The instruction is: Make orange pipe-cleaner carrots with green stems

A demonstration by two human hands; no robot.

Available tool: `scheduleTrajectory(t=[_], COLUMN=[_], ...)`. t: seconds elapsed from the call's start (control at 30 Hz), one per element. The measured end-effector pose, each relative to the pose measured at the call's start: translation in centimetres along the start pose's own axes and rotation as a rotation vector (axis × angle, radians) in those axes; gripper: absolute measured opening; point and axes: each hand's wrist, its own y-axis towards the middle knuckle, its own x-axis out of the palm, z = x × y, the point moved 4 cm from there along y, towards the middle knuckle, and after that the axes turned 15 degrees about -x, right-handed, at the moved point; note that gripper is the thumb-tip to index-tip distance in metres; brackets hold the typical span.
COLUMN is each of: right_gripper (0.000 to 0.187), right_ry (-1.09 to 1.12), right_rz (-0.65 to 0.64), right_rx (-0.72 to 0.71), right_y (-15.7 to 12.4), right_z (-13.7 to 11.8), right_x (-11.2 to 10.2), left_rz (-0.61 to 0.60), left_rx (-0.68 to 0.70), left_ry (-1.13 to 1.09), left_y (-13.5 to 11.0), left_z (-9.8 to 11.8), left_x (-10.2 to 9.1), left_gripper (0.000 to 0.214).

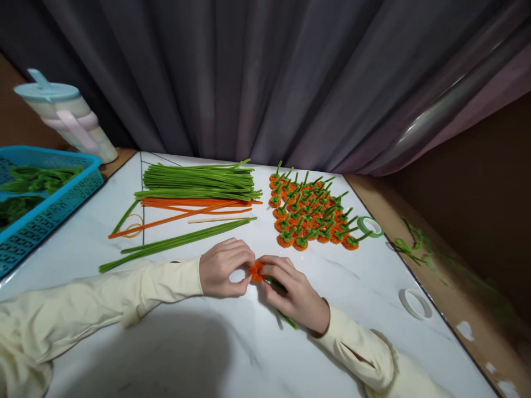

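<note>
Between my two hands is a small orange pipe-cleaner pumpkin (257, 272), low over the white marbled tabletop. My left hand (227, 267) pinches its left side between thumb and fingers. From the right, my right hand (292, 290) closes on it too, fingers curled over its top. A green pipe cleaner (287, 318) runs under my right hand and pokes out below; whether it is joined to the orange piece is hidden. Beyond my right hand stand rows of finished orange pumpkins (309, 213) with green stems.
Green pipe cleaners (199, 181) lie bundled at the back, with orange ones (194, 205) and a thin wooden stick (215, 219) in front. Loose green strands (178, 243) lie nearer. A blue basket (89, 171) and a tumbler (78, 121) stand left; green tape (370, 226) and a white ring (415, 304) right.
</note>
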Motion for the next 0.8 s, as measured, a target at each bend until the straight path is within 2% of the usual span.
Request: scheduleTrajectory(t=[0.3,0.57,0.8], right_gripper=[0.018,0.018,0.017], right_ry=[0.080,0.087,0.149], right_rz=[0.060,0.043,0.000], right_rx=[-0.008,-0.005,-0.020], right_y=[-0.1,-0.1,1.0], right_z=[0.2,0.3,0.6], right_x=[0.1,-0.2,-0.3], left_rz=[-0.009,-0.066,-0.042], left_rx=[0.053,0.031,0.035], left_ry=[-0.009,-0.015,-0.019], left_y=[0.0,0.3,0.4], left_z=[-0.1,-0.3,-0.4], left_x=[0.2,0.1,-0.2], left_gripper=[0.014,0.014,0.017])
